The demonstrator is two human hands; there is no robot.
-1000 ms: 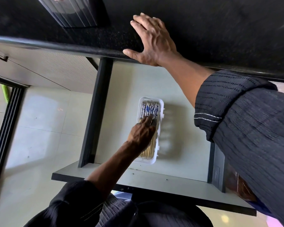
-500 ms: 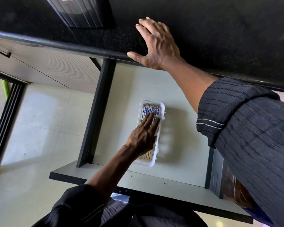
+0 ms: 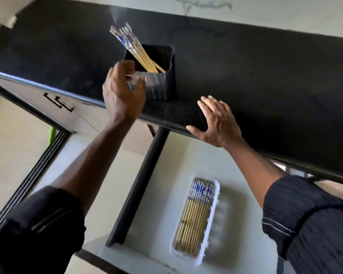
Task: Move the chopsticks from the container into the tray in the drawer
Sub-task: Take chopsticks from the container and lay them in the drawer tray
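Observation:
A black ribbed container (image 3: pixel 160 84) stands on the black counter and holds several wooden chopsticks (image 3: pixel 135 48) with blue-and-white tops, leaning left. My left hand (image 3: pixel 121 95) is raised just left of the container's front, fingers curled and apart, holding nothing. My right hand (image 3: pixel 218 123) lies flat and open on the counter edge. Below, the white tray (image 3: pixel 212 220) in the open drawer holds several chopsticks (image 3: pixel 194 220) laid side by side.
The drawer (image 3: pixel 158 194) is pulled out, with a dark side rail (image 3: pixel 139 184) on its left. The black counter (image 3: pixel 265 76) runs across the view. A closed cabinet front with a black handle (image 3: pixel 57 101) is at the left, above a tiled floor.
My left hand has left the tray in the drawer and risen to the container on the counter. The view has tilted up, bringing the container into sight. My right hand stays on the counter edge.

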